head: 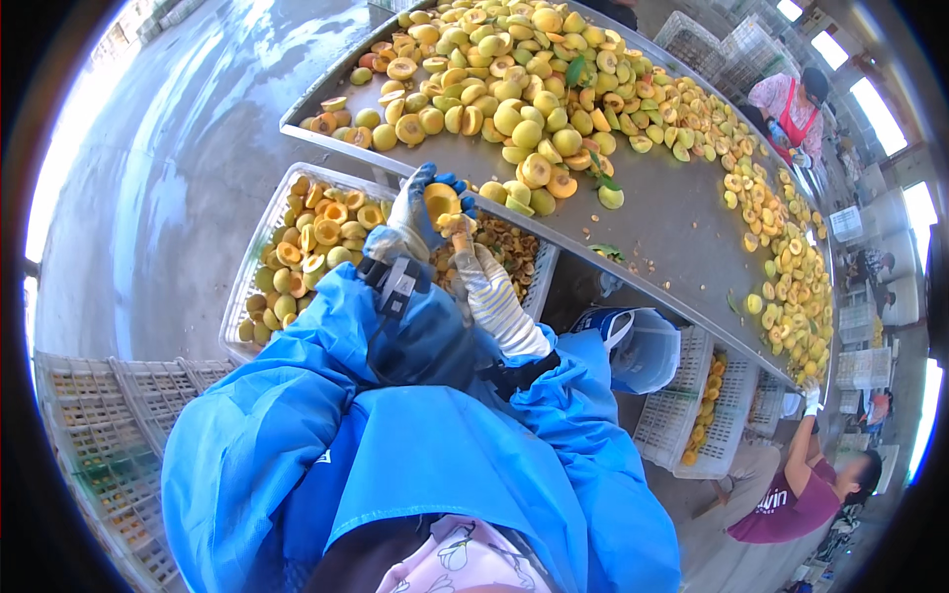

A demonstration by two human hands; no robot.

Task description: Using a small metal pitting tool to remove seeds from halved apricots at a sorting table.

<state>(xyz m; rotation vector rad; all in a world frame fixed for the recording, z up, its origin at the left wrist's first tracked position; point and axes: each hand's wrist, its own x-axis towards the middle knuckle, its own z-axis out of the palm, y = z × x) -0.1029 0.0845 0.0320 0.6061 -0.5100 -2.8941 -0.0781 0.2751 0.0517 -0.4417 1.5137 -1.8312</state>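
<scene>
My left hand (pixel 421 211), in a white glove with blue-coated fingers, holds a pitted yellow peach half (pixel 442 201), its hollow facing up. My right hand (pixel 468 261), in a pale glove with a striped cuff, meets it from below. At its fingertips is a ragged yellow piece of fruit (pixel 454 222); whether the fingers grip this or a tool is hard to tell. Below my left hand, a white crate (pixel 239 296) holds pitted halves (pixel 326 231). Beneath my right hand, another crate (pixel 547 270) contains brown pits (pixel 511 248). Both hands are just before the metal table's edge (pixel 519 226).
Cut peaches (pixel 534 111) are heaped on the metal table (pixel 652 215). A blue-and-white bucket (pixel 645 352) and crates (pixel 675 400) stand below its right side. Stacked crates (pixel 111 445) are at left. Two co-workers, one in a red apron (pixel 793 122), another in maroon (pixel 786 504), are at the table.
</scene>
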